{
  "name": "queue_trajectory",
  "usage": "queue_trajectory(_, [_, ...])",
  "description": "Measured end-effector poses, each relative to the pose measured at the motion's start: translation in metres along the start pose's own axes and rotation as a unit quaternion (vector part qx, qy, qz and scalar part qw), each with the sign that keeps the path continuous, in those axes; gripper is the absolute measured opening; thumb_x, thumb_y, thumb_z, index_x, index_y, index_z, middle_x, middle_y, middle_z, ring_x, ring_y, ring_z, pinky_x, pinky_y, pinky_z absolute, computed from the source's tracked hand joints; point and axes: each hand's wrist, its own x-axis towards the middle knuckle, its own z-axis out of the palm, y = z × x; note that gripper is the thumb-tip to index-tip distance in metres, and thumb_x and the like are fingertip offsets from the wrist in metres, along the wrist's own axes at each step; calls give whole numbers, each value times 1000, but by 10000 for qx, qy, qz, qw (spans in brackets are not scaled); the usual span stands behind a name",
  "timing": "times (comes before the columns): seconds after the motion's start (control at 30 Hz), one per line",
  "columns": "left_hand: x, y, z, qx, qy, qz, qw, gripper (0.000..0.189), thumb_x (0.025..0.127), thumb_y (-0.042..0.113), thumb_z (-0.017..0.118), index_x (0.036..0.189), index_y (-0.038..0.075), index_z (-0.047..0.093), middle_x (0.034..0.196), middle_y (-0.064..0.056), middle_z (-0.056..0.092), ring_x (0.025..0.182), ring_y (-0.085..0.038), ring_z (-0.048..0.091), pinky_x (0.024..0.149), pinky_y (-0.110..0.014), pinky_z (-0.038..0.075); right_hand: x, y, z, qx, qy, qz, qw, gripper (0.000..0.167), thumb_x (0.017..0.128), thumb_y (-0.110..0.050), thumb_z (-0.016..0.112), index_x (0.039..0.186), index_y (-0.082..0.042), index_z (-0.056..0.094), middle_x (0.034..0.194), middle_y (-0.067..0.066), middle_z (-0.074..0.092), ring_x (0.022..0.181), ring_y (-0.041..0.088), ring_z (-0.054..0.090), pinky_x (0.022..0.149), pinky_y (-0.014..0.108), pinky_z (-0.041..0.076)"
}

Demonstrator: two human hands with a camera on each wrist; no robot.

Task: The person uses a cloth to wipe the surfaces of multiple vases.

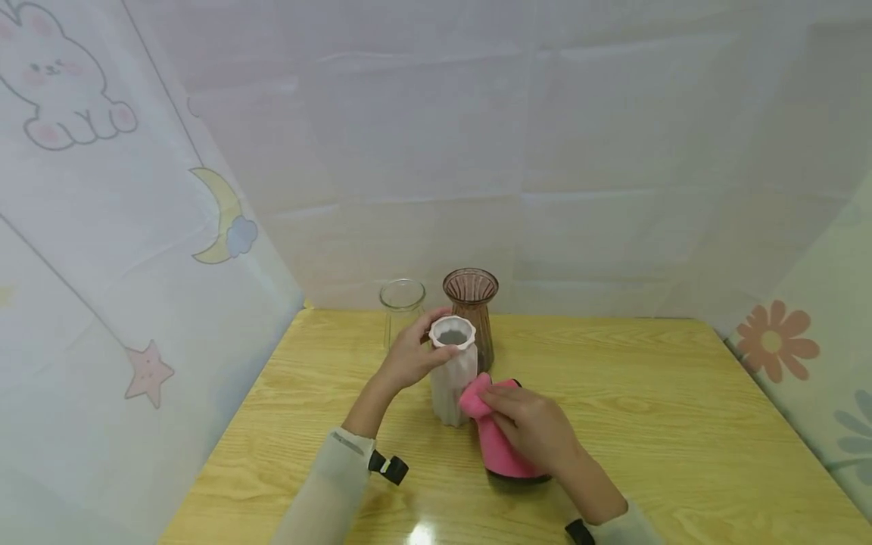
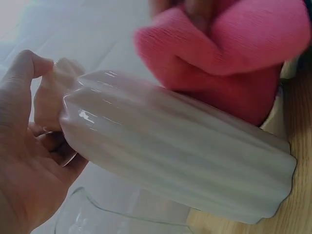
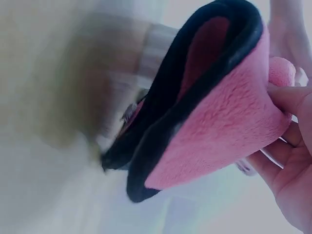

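Note:
A white fluted vase (image 1: 454, 386) with a scalloped rim stands upright on the wooden table. Around its neck, my left hand (image 1: 410, 357) grips with thumb and fingers, as the left wrist view also shows. My right hand (image 1: 538, 428) pinches a pink cloth (image 1: 502, 450) with dark edging. In the left wrist view, the bunched cloth (image 2: 214, 53) lies against or just beside the side of the white vase (image 2: 170, 141); exact contact is hard to tell. The cloth's free part (image 3: 219, 122) hangs folded below the right fingers.
Behind the white vase stand a brown ribbed glass vase (image 1: 471, 291) and a clear glass vase (image 1: 402, 297), partly hidden by the left hand. The wooden table (image 1: 647, 409) meets a pale hanging sheet at the back, with printed sheets on both sides.

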Motion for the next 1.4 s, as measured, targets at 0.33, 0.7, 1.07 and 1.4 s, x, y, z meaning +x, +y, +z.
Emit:
queue_trajectory(0.33, [-2, 8, 12, 284, 377, -12, 9989, 79, 86, 35, 81, 148, 3, 45, 136, -11, 59, 121, -26, 58, 98, -45, 51, 32, 5, -34, -32, 1044, -432, 9936, 40, 108, -33, 48, 114, -6, 78, 112, 12, 76, 98, 30, 74, 78, 43, 60])
queue_trajectory(0.7, [5, 1, -8, -28, -395, -125, 9991, 76, 88, 31, 81, 150, 7, 46, 139, -8, 59, 125, -26, 58, 110, -46, 44, 42, 8, -12, -203, 930, -985, 9906, 41, 110, -25, 41, 114, -7, 77, 112, 14, 75, 103, 31, 73, 79, 43, 60])
queue_trajectory(1.07, [5, 2, -14, 137, -705, -7, 9974, 71, 89, 29, 80, 149, 9, 48, 131, -10, 63, 120, -29, 62, 100, -45, 51, 29, -3, 4, -45, 592, -641, 9962, 25, 92, -12, 74, 116, -4, 76, 114, 17, 74, 108, 31, 71, 83, 42, 59])
queue_trajectory(1.4, [7, -4, -17, -139, -912, 220, 9955, 64, 89, 20, 76, 147, 10, 50, 126, -12, 64, 110, -24, 63, 91, -40, 52, 11, -12, 20, -234, 400, -606, 9971, 32, 77, -4, 84, 108, -6, 79, 105, 12, 77, 98, 25, 75, 77, 39, 61])
